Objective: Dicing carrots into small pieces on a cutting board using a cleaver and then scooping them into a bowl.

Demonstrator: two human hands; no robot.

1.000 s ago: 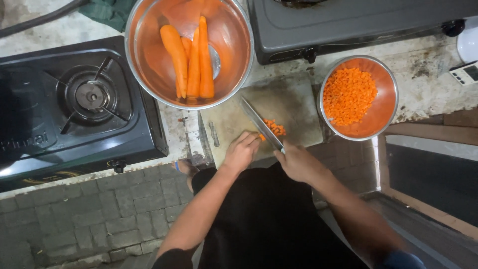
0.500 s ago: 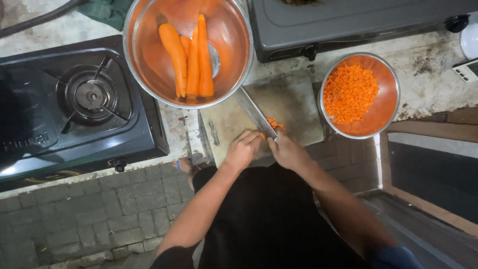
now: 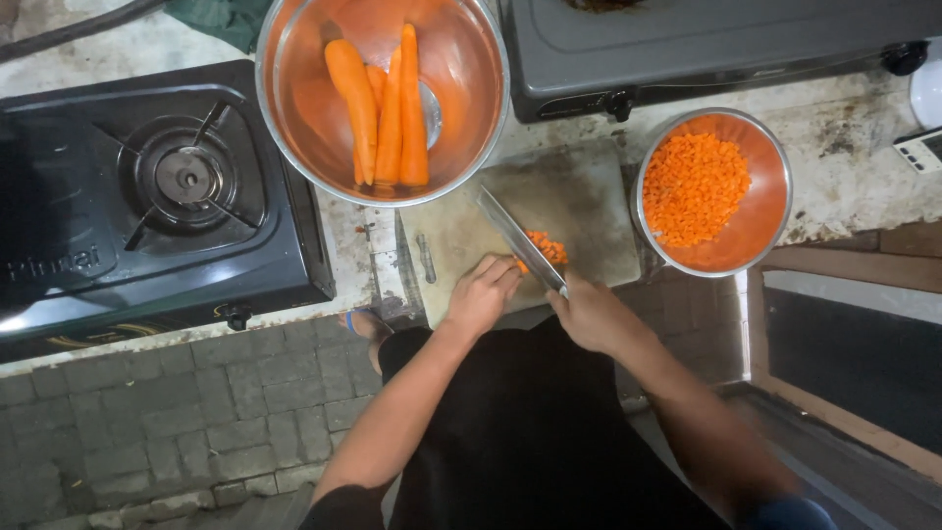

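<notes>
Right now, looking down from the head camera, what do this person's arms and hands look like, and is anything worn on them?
Both forearms are bare, with no gloves, and no rings or watch that I can make out. The left hand and right hand show uncovered fingers. Short dark sleeves end near the elbows; the right one shows a blue edge. A black garment covers the torso.

Knife and diced carrot on the cutting board.

The knife point(image 3: 518, 238), a long steel blade, lay slanted across the worn pale cutting board point(image 3: 589, 206), its tip toward the upper left and its handle enclosed in the right hand point(image 3: 594, 312). A small heap of orange carrot pieces point(image 3: 546, 249) sat just right of the blade, touching it. The left hand point(image 3: 481, 292) rested on the board's near edge, fingertips beside the heap.
</notes>
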